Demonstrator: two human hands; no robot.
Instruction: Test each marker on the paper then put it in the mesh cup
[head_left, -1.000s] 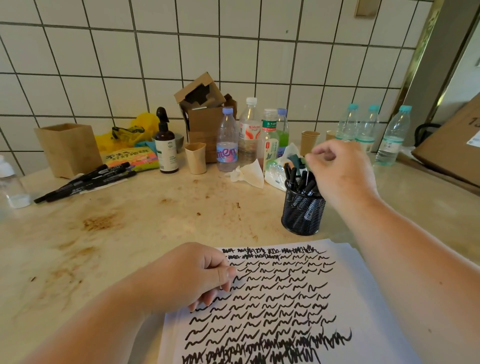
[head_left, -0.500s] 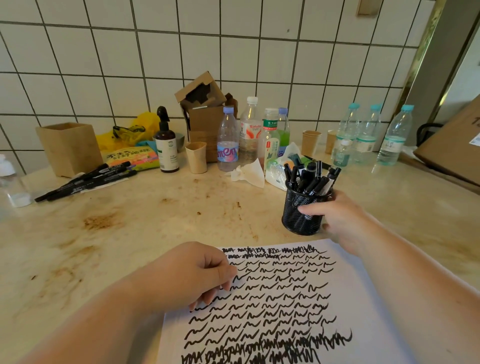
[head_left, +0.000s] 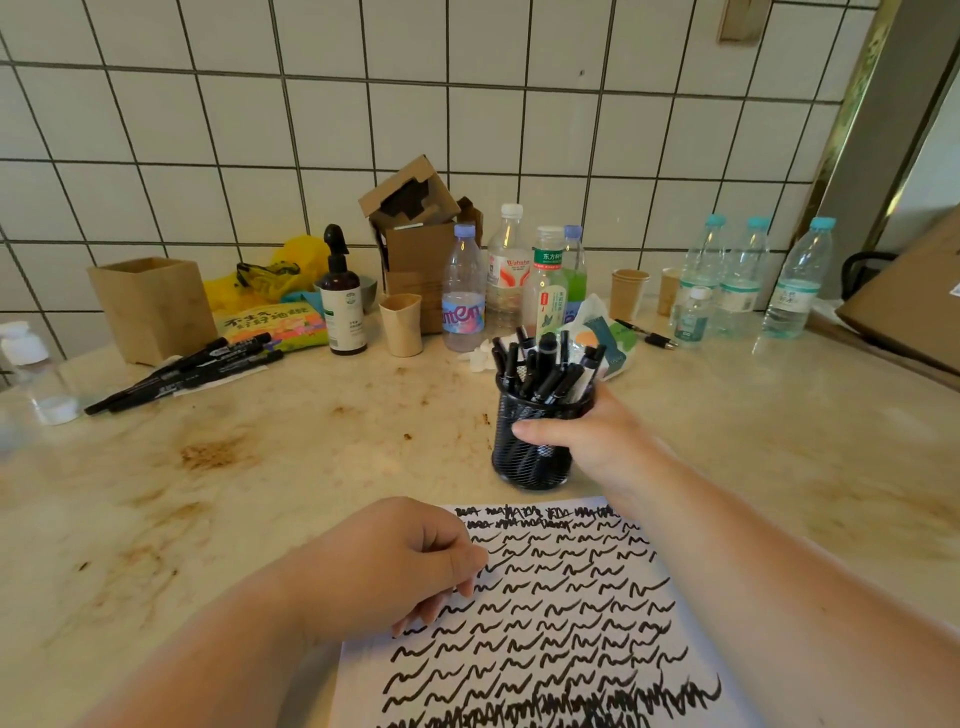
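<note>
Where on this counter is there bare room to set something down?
Bare counter lies between the loose markers, mesh cup and paper, and right of the right hand. The back edge along the bottles is crowded.

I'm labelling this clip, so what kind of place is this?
Probably a kitchen or pantry counter used as a worktable: a white tiled wall, a stained stone counter, and drink bottles along the back.

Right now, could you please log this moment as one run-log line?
right hand: grips mesh cup | left hand: rests on paper | markers: in cup | spare markers: lie far left
</note>
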